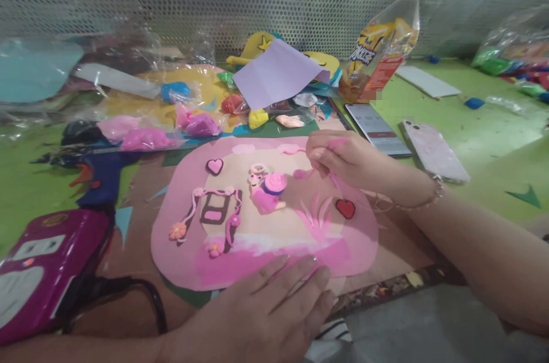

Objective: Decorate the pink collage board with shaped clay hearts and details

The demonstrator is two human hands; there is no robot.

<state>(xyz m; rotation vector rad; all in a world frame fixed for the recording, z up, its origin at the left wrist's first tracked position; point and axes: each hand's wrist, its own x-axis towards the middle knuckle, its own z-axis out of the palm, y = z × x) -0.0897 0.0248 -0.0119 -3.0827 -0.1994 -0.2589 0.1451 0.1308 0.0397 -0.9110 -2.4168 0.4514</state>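
Your right hand (343,162) pinches pink clay (301,174) over the pink board (178,263); left hand (268,303) spread flat on near edge. Phones (436,151) crowd right of the pinch; green table (501,148) stretches beyond.

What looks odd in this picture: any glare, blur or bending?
Head view: pale glare washes the right side of the green table; head view: the plastic bag near the right edge looks smeared, while the snail figure near the middle is clearer; head view: the bottle leans outward, perhaps from a wide lens.
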